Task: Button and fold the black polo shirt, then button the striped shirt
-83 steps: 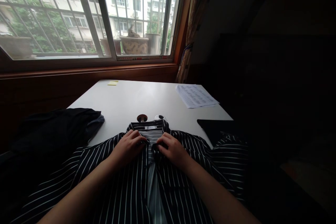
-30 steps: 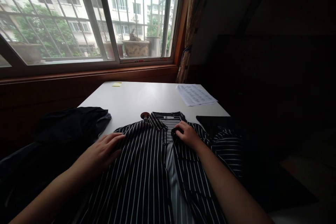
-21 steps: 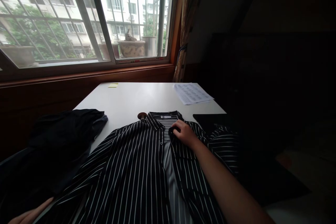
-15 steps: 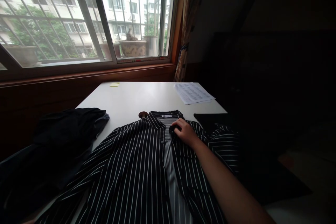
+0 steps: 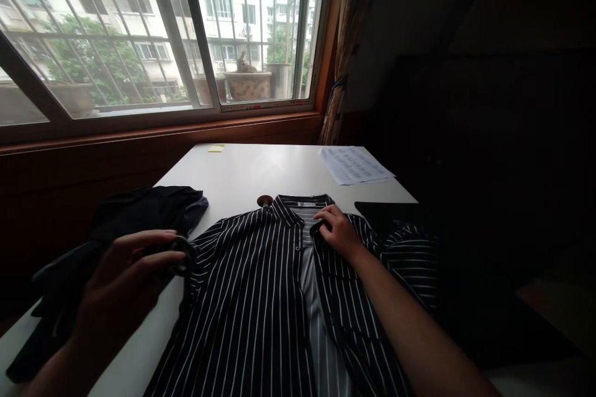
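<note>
A black shirt with white stripes (image 5: 251, 285) lies front up, its collar toward the window and its front partly open over a grey-looking inside. My right hand (image 5: 342, 232) is closed on the shirt's front edge just below the collar, on the right side. On the left, my left hand (image 5: 125, 273) is raised beside the shirt's shoulder. Its fingers pinch a dark, striped bit of the shirt's sleeve (image 5: 185, 254), which hangs below them. The sleeve's end is blurred and partly hidden by the fingers.
A white table (image 5: 261, 164) carries dark clothes (image 5: 149, 208) on the left, printed papers (image 5: 356, 164) at the back right and a yellow sticky note (image 5: 216, 148). A round brown cable hole (image 5: 264, 200) shows by the collar. Behind stands a barred window (image 5: 205, 31).
My left hand has come up from the bottom left edge, bringing the sleeve up toward the shoulder. My right hand keeps its hold. The view has shifted slightly left.
</note>
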A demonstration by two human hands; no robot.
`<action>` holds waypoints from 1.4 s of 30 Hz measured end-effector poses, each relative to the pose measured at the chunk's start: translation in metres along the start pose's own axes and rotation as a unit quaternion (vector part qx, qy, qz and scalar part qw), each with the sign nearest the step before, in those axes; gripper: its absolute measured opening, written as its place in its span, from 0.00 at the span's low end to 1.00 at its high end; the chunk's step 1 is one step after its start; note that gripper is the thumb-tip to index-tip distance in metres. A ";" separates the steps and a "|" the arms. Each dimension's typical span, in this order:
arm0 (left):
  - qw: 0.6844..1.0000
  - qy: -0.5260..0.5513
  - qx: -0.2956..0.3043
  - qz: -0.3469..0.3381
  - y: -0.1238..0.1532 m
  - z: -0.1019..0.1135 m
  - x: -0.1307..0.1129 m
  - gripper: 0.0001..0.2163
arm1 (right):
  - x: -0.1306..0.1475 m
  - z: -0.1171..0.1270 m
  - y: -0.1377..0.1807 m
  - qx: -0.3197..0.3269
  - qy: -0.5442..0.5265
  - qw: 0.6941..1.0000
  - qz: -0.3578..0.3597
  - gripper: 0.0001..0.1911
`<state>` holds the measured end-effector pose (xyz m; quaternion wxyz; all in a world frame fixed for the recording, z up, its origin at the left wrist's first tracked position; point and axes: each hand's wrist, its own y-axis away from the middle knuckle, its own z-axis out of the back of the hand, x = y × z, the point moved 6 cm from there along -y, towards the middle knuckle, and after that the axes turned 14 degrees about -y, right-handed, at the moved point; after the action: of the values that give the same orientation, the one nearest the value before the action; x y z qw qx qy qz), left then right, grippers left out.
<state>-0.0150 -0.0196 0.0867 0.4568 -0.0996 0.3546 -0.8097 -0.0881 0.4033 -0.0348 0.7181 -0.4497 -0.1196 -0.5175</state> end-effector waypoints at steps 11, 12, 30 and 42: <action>0.969 0.136 0.159 -0.133 -0.016 -0.126 -0.041 0.15 | 0.061 -0.035 0.007 0.135 -0.007 0.982 0.129 0.11; 0.967 0.132 0.173 -0.132 -0.015 -0.131 -0.032 0.12 | 0.063 -0.033 0.006 0.138 -0.020 0.983 0.120 0.10; 0.959 0.096 0.217 -0.152 0.003 -0.139 -0.013 0.24 | 0.098 -0.057 0.006 0.220 -0.223 0.941 -0.127 0.03; 0.982 -0.009 0.137 -0.130 0.007 -0.153 -0.003 0.08 | 0.027 -0.042 0.007 0.151 -0.126 0.944 -0.266 0.09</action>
<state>-0.0828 0.0543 -0.0286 0.3598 -0.0887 0.2204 -0.9023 -0.0827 0.3539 -0.0451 0.5927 -0.3488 -0.4013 -0.6050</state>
